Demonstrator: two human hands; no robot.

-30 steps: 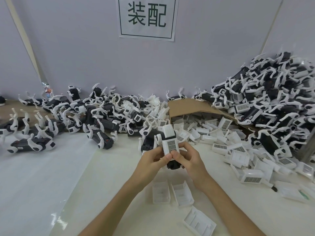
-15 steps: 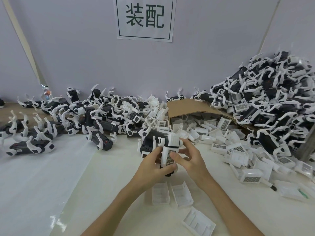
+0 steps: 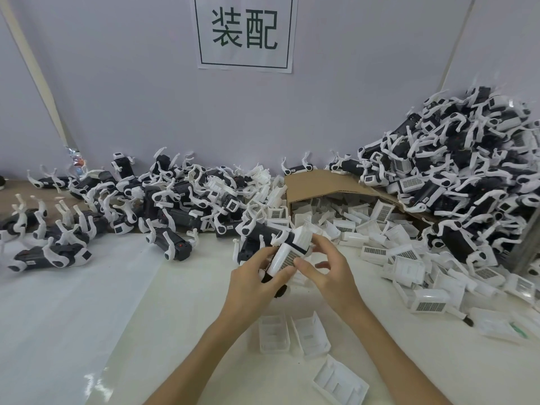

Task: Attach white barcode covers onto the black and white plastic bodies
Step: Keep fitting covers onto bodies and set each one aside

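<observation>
My left hand [image 3: 253,278] grips a black and white plastic body [image 3: 287,250] from below, tilted with its top leaning right. A white barcode cover [image 3: 285,258] sits on its front face, barcode facing me. My right hand [image 3: 327,268] is beside it on the right; its thumb touches the cover's lower edge while the other fingers are spread and loosely curved. Three more white covers lie on the table near me: one [image 3: 274,334], a second [image 3: 310,336] and a third [image 3: 339,382].
A heap of black and white bodies [image 3: 455,182] rises at the right, another spread [image 3: 163,200] at the back left. Loose barcode covers [image 3: 388,247] spill from a cardboard box [image 3: 318,184]. White table surface [image 3: 87,317] lies left of my arms.
The body has tilted to the right in my left hand. My right hand's fingers have opened and come off the body, leaving only the thumb on the cover.
</observation>
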